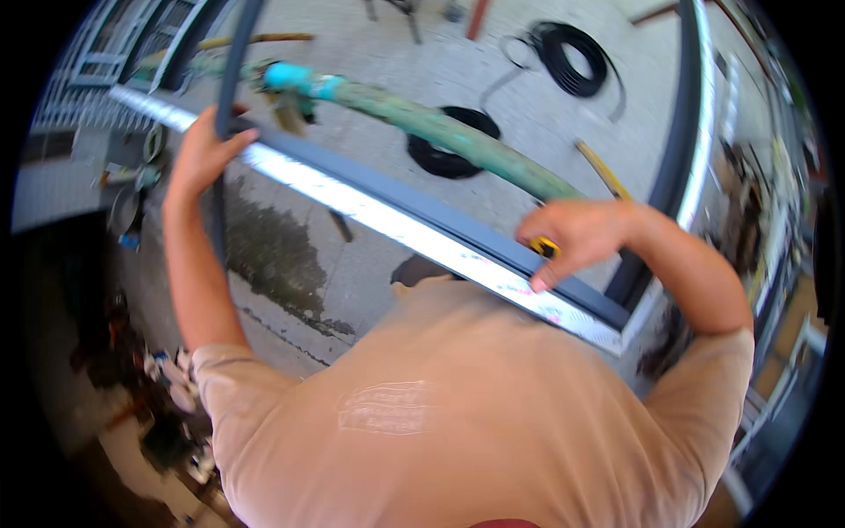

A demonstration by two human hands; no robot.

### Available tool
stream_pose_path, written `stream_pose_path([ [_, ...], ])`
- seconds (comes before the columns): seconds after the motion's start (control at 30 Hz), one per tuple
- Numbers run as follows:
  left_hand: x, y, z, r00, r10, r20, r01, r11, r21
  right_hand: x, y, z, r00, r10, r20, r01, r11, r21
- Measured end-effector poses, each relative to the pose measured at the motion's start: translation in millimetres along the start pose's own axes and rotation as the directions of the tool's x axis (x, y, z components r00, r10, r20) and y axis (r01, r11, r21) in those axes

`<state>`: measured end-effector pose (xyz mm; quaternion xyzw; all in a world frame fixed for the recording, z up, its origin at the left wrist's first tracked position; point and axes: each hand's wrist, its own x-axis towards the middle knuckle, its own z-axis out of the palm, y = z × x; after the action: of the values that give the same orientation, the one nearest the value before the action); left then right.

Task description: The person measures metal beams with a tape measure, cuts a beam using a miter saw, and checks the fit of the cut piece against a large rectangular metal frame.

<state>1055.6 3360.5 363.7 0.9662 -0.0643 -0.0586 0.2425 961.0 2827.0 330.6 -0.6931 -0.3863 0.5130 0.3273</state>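
Observation:
A long grey frame (387,195) with a shiny silver-white face lies across in front of my body, slanting down to a corner at the right. At its left part, beside a dark upright bar (231,75), my left hand (202,151) is closed around the frame, thumb lying along the top. Close to the right corner, my right hand (581,233) is bent over the frame, with its thumb against the silver face. Between its fingers shows a small yellow and black tool (546,247), mostly hidden by the hand, so its kind is unclear.
Beyond the frame, a green pole (422,123) with a turquoise end runs slantwise. Black coiled hoses (570,58) lie on the concrete floor. A yellow bar (603,170) is near the frame's right side (695,114). White railings (110,57) stand far left; clutter (167,378) lies lower left.

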Motion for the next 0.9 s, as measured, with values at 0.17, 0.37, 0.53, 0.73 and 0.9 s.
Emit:
stream_pose_path([
  [0.17, 17, -18, -5, 0.995, -0.059, 0.080, 0.050, 0.993, 0.105, 6, 19, -4, 0.996, 0.017, 0.088, -0.010, 0.997, -0.081],
  [0.37, 34, -71, -7, 0.988, 0.108, 0.114, -0.120, 0.987, 0.103, 21, 16, -13, 0.972, 0.088, 0.218, -0.061, 0.990, -0.128],
  [0.53, 35, -72, -12, 0.988, 0.006, 0.157, -0.022, 0.994, 0.104, 21, 8, -10, 0.976, 0.141, 0.167, -0.116, 0.982, -0.152],
  [0.73, 34, -63, -12, 0.984, 0.038, 0.172, -0.055, 0.994, 0.092, 22, 17, -3, 0.981, 0.140, 0.131, -0.125, 0.986, -0.113],
  [0.9, 34, -54, -10, 0.982, 0.067, 0.174, -0.091, 0.987, 0.132, 24, 23, 1, 0.987, 0.121, 0.105, -0.111, 0.989, -0.102],
])
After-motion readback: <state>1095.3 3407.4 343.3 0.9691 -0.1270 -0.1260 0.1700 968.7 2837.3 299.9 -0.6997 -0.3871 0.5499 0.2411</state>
